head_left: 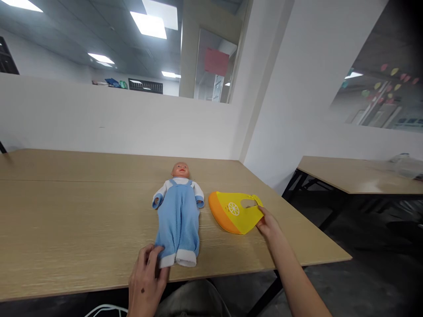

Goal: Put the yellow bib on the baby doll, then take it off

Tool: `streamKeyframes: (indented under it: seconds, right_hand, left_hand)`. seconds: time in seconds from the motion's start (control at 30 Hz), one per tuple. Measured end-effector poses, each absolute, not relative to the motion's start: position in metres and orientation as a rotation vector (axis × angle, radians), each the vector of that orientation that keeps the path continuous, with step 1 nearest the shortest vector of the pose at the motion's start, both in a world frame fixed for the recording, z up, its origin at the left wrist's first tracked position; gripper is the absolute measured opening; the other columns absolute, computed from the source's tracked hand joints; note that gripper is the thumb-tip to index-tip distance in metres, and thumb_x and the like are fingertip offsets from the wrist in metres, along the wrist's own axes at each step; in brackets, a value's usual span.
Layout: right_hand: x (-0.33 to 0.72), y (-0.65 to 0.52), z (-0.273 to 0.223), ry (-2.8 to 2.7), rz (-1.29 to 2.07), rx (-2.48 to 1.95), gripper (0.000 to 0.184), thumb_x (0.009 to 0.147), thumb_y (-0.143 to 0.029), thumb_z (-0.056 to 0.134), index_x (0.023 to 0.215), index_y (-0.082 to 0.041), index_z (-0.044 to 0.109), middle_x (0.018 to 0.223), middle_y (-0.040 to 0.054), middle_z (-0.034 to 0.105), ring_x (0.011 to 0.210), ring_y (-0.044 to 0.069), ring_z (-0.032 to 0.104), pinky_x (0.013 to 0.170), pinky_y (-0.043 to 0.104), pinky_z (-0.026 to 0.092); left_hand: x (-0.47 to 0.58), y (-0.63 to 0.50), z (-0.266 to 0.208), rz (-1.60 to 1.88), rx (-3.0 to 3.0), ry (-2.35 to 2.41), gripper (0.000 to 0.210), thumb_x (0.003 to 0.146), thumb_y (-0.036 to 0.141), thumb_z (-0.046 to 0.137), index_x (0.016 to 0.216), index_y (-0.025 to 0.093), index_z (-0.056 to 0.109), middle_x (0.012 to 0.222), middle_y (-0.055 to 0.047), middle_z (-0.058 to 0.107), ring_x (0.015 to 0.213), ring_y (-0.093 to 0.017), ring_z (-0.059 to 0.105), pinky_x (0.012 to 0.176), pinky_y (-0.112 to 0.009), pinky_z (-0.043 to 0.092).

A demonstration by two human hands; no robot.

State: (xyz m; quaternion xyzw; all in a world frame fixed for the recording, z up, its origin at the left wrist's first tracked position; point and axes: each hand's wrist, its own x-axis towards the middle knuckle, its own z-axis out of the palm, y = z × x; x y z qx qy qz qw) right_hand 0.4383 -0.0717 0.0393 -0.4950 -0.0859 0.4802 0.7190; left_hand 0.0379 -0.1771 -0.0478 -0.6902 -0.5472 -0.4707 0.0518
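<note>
A baby doll (179, 207) in blue dungarees and a white top lies on its back on the wooden table, head toward the wall. My left hand (147, 275) is at the table's front edge, fingers curled, with the forefinger and thumb at the cuff of the doll's left-side trouser leg. To the right of the doll lies a yellow bib (244, 215) with an orange pocket and a white citrus-slice print. My right hand (268, 223) pinches the bib by its right edge, near the neck strap. The thumb is on top, and the other fingers are partly hidden beneath.
The wooden table (82, 220) reaches back to a white wall (132, 127) with a window above. At the right, past a gap, stands a second table (357, 174) with a clear plastic item (410, 166) on it. A white cable (107, 307) hangs below the front edge.
</note>
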Motion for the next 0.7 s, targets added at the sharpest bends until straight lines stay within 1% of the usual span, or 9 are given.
streamKeyframes:
  seconds: [0.1, 0.2, 0.27, 0.33, 0.4, 0.5, 0.53, 0.6, 0.7]
  right_hand:
    - [0.426, -0.063, 0.054, -0.258, 1.091, -1.080, 0.013, 0.088, -0.010, 0.045, 0.087, -0.014, 0.057, 0.073, 0.0042, 0.069, 0.059, 0.013, 0.067, 0.064, 0.023, 0.057]
    - [0.411, -0.062, 0.077, -0.394, 1.106, -0.996, 0.011, 0.087, -0.013, 0.047, 0.081, -0.016, 0.056, 0.081, 0.0070, 0.072, 0.069, 0.015, 0.070, 0.071, 0.025, 0.058]
    - [0.398, -0.065, 0.095, -0.463, 1.109, -0.960, 0.011, 0.087, -0.015, 0.049, 0.080, -0.016, 0.056, 0.084, 0.0077, 0.073, 0.074, 0.016, 0.070, 0.073, 0.026, 0.058]
    - [0.382, -0.070, 0.114, -0.548, 1.121, -0.919, 0.009, 0.087, -0.019, 0.051, 0.083, -0.016, 0.058, 0.088, 0.0083, 0.073, 0.075, 0.017, 0.070, 0.071, 0.027, 0.059]
    - [0.365, -0.078, 0.135, -0.664, 1.108, -0.881, 0.008, 0.086, -0.024, 0.057, 0.086, -0.016, 0.059, 0.093, 0.0090, 0.073, 0.074, 0.018, 0.070, 0.068, 0.028, 0.059]
    - [0.338, -0.099, 0.166, -0.883, 1.053, -0.824, 0.019, 0.080, -0.031, 0.068, 0.089, -0.018, 0.060, 0.107, 0.0075, 0.071, 0.072, 0.018, 0.070, 0.065, 0.030, 0.060]
    - [0.329, -0.109, 0.177, -0.947, 1.057, -0.809, 0.022, 0.079, -0.034, 0.070, 0.090, -0.018, 0.059, 0.112, 0.0065, 0.069, 0.073, 0.018, 0.071, 0.066, 0.030, 0.060]
    - [0.316, -0.128, 0.196, -1.065, 1.089, -0.781, 0.028, 0.079, -0.039, 0.071, 0.094, -0.020, 0.058, 0.120, 0.0055, 0.066, 0.074, 0.018, 0.071, 0.066, 0.032, 0.061]
    - [0.301, -0.156, 0.216, -1.215, 1.103, -0.736, 0.030, 0.080, -0.042, 0.070, 0.098, -0.020, 0.058, 0.122, 0.0073, 0.064, 0.066, 0.015, 0.069, 0.060, 0.029, 0.060]
  left_hand:
    - [0.036, -0.179, -0.043, -1.540, -2.157, -1.601, 0.028, 0.083, 0.020, 0.050, 0.111, 0.021, 0.055, 0.111, -0.010, 0.054, 0.098, -0.023, 0.060, 0.079, -0.037, 0.053]
    - [0.033, -0.183, -0.036, -1.644, -2.202, -1.532, 0.028, 0.083, 0.019, 0.050, 0.111, 0.021, 0.054, 0.112, -0.011, 0.054, 0.103, -0.024, 0.057, 0.086, -0.040, 0.051]
    - [0.033, -0.185, -0.030, -1.705, -2.197, -1.500, 0.026, 0.084, 0.019, 0.051, 0.110, 0.021, 0.055, 0.110, -0.010, 0.055, 0.105, -0.024, 0.057, 0.088, -0.040, 0.050]
    - [0.034, -0.187, -0.023, -1.773, -2.172, -1.488, 0.022, 0.085, 0.021, 0.052, 0.107, 0.021, 0.056, 0.105, -0.009, 0.058, 0.100, -0.022, 0.058, 0.086, -0.037, 0.050]
    - [0.037, -0.187, -0.013, -1.845, -2.178, -1.461, 0.018, 0.087, 0.021, 0.053, 0.104, 0.021, 0.057, 0.094, -0.006, 0.061, 0.088, -0.018, 0.060, 0.076, -0.031, 0.051]
    - [0.044, -0.187, 0.004, -1.942, -2.246, -1.399, 0.014, 0.087, 0.023, 0.055, 0.101, 0.021, 0.058, 0.083, -0.002, 0.061, 0.071, -0.014, 0.058, 0.065, -0.025, 0.049]
    - [0.047, -0.186, 0.009, -1.976, -2.260, -1.406, 0.015, 0.087, 0.024, 0.055, 0.101, 0.021, 0.059, 0.083, -0.003, 0.062, 0.070, -0.014, 0.058, 0.065, -0.025, 0.049]
    - [0.051, -0.185, 0.019, -2.051, -2.273, -1.506, 0.021, 0.087, 0.030, 0.056, 0.105, 0.020, 0.059, 0.091, -0.006, 0.064, 0.076, -0.016, 0.061, 0.069, -0.028, 0.051]
    - [0.046, -0.184, 0.023, -2.126, -2.438, -1.719, 0.040, 0.085, 0.042, 0.058, 0.118, 0.019, 0.058, 0.104, -0.011, 0.067, 0.086, -0.022, 0.064, 0.075, -0.035, 0.054]
